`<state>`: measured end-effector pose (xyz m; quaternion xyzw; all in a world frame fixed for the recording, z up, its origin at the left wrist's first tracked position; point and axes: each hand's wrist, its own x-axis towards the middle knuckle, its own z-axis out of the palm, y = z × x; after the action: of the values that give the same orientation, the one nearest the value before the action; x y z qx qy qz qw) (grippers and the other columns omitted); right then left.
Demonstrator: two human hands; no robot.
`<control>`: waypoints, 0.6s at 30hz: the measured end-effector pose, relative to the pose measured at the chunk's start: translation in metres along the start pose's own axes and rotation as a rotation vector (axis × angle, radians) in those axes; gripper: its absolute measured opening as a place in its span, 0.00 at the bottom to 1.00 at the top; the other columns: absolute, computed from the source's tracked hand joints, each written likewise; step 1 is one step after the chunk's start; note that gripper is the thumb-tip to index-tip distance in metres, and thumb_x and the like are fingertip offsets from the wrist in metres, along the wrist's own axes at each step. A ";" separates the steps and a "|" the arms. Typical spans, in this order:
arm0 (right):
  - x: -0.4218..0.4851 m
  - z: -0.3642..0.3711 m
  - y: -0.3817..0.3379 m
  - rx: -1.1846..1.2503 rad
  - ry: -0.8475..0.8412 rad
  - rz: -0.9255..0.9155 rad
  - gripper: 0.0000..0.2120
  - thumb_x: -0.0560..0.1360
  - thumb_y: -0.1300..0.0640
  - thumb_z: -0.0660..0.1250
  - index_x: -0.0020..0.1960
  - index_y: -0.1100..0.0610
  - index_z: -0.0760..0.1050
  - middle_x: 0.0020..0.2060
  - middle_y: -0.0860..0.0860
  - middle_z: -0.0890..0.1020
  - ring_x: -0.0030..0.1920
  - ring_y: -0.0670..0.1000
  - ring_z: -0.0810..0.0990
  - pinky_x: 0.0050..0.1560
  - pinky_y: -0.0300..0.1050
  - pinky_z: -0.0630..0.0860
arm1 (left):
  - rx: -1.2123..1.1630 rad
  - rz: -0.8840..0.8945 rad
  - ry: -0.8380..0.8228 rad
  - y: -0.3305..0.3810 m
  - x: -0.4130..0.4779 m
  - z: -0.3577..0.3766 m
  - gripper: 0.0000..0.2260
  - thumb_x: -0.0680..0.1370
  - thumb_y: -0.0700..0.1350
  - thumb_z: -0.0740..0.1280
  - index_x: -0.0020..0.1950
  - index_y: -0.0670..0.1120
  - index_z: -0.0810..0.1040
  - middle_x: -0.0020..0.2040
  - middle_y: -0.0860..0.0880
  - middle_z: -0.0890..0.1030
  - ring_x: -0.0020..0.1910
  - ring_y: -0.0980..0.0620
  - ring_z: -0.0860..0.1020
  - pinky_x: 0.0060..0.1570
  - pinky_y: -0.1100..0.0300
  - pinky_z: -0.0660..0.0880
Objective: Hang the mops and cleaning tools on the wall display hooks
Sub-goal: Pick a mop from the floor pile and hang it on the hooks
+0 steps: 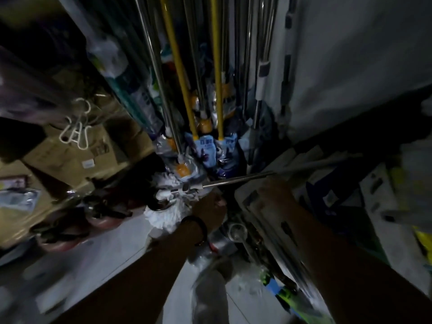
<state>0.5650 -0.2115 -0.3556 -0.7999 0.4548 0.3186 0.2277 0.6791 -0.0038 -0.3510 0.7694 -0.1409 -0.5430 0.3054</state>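
Note:
A mop with a white string head (161,218) lies low in the middle. Its steel handle (236,181) runs to the right, nearly level. My right hand (277,192) is at the handle, back towards me, with fingers that seem to curl over it; blur hides the grip. My left hand (214,205), with a black band on the wrist, sits curled just right of the mop head and below the handle; what it holds is unclear. Above, several mops hang on the wall display, two with yellow handles (177,73) and others with steel handles (152,57).
Cardboard boxes (77,157) are stacked at the left, with white hooks (77,134) over them. Packaged flat goods (268,220) lean at the right beside a pale wall panel (350,66). Dark reddish items (100,216) and crumpled plastic wrap (210,272) lie on the light floor.

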 end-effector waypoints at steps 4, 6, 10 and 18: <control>0.058 0.004 0.005 -0.213 -0.030 0.045 0.28 0.84 0.55 0.62 0.81 0.62 0.59 0.78 0.65 0.62 0.77 0.66 0.64 0.76 0.56 0.67 | -0.051 -0.022 0.024 -0.032 0.040 0.030 0.01 0.78 0.42 0.69 0.48 0.47 0.78 0.44 0.45 0.81 0.48 0.41 0.82 0.54 0.44 0.81; 0.083 0.005 0.012 -0.339 0.008 0.007 0.30 0.82 0.56 0.64 0.81 0.59 0.58 0.79 0.64 0.60 0.78 0.65 0.61 0.77 0.58 0.65 | -0.035 -0.026 0.010 -0.042 0.057 0.043 0.03 0.78 0.43 0.69 0.51 0.46 0.79 0.47 0.43 0.82 0.49 0.43 0.81 0.58 0.45 0.80; 0.116 0.009 0.035 -0.521 -0.049 0.035 0.32 0.82 0.55 0.62 0.83 0.56 0.55 0.82 0.64 0.55 0.82 0.65 0.52 0.81 0.65 0.51 | -0.011 -0.051 -0.016 -0.044 0.078 0.061 0.05 0.81 0.41 0.67 0.55 0.46 0.80 0.49 0.46 0.82 0.51 0.43 0.80 0.49 0.57 0.76; 0.127 0.015 0.056 -0.674 0.154 -0.059 0.18 0.82 0.54 0.61 0.71 0.54 0.73 0.68 0.60 0.76 0.69 0.63 0.74 0.75 0.61 0.63 | -0.019 0.030 -0.009 -0.023 0.082 0.079 0.04 0.80 0.45 0.68 0.53 0.47 0.81 0.49 0.45 0.84 0.50 0.44 0.83 0.46 0.57 0.79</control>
<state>0.5597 -0.3027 -0.4615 -0.8647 0.3165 0.3828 -0.0749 0.6336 -0.0563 -0.4442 0.7617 -0.1487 -0.5433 0.3202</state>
